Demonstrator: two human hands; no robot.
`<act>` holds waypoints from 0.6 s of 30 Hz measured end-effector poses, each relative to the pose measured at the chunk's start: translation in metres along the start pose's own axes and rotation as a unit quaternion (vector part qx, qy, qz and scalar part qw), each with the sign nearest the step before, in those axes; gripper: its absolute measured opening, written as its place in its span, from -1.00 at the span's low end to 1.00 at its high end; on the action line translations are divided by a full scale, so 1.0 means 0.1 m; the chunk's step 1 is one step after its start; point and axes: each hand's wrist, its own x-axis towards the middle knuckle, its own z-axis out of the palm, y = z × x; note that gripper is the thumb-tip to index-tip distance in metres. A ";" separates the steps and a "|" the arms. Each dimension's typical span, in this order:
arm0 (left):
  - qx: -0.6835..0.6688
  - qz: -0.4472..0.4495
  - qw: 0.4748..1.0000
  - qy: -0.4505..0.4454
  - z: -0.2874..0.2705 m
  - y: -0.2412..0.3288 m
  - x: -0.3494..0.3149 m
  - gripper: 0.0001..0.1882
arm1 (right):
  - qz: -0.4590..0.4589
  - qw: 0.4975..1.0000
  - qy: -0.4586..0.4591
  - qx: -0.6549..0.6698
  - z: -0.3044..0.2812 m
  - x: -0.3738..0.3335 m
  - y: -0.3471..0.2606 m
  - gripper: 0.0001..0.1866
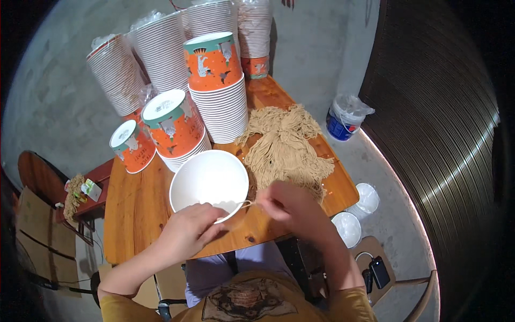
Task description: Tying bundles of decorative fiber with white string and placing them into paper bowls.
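A white paper bucket (210, 180) lies tipped at the near side of the wooden table, its open mouth facing me. My left hand (188, 228) is closed on the bucket's near rim, thumb outside. Just right of that rim, my right hand (284, 204) has its fingers pinched together on a thin pale strand (248, 204), which runs from the rim to the fingertips. Part of the right hand is blurred. Directly beyond it lies a large heap of tan, string-like strands (284, 145); whether they are yarn or noodles I cannot tell.
Upside-down orange paper buckets (170, 124) and tall nested stacks (219, 107) line the back of the wooden table (137, 214). On the floor at right stand a blue-and-white pail (343, 121) and two white tubs (347, 229). A phone (380, 272) rests on a chair.
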 end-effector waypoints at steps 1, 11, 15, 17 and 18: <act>0.019 -0.031 0.999 -0.012 -0.02 0.04 -0.05 -0.80 | -0.033 0.999 0.006 -0.001 0.01 0.08 -0.01 -0.91; -0.029 -0.031 0.998 0.045 -0.12 -0.33 -0.32 -0.82 | -0.090 0.995 0.003 -0.045 0.64 0.58 -0.09 -0.91; -0.093 -0.189 0.962 0.172 0.04 -0.21 -0.16 -0.85 | -0.063 0.995 0.001 -0.081 0.78 0.61 -0.11 -0.90; -0.095 -0.213 0.960 0.156 0.10 -0.26 -0.07 -0.84 | -0.053 0.995 0.006 -0.082 0.80 0.62 -0.12 -0.91; -0.097 -0.239 0.956 0.140 0.12 -0.28 -0.02 -0.84 | -0.043 0.996 0.011 -0.082 0.80 0.62 -0.12 -0.91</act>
